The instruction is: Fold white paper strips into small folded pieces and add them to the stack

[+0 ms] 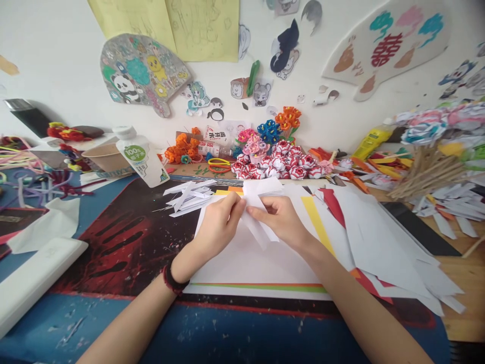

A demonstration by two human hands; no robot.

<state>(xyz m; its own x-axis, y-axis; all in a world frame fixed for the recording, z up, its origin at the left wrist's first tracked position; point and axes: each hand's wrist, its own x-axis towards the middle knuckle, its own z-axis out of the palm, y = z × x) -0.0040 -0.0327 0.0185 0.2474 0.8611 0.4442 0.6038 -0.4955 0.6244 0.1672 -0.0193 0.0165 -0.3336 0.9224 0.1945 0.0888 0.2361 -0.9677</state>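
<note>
Two hands meet at the clock's center, the left hand (220, 220) and the right hand (282, 217) both pinching one white paper strip (253, 194) between their fingers, above a large white sheet (246, 268) on the counter (470, 303). The strip looks plain, thin and folded, with two flat tails slanting toward five o'clock. A heap of loose strips (191, 196), too overlapped to count, lies at nine. One white bottle (140, 157) stands at ten, one yellow bottle (373, 140) at two; one long white box (41, 278) lies at eight.
</note>
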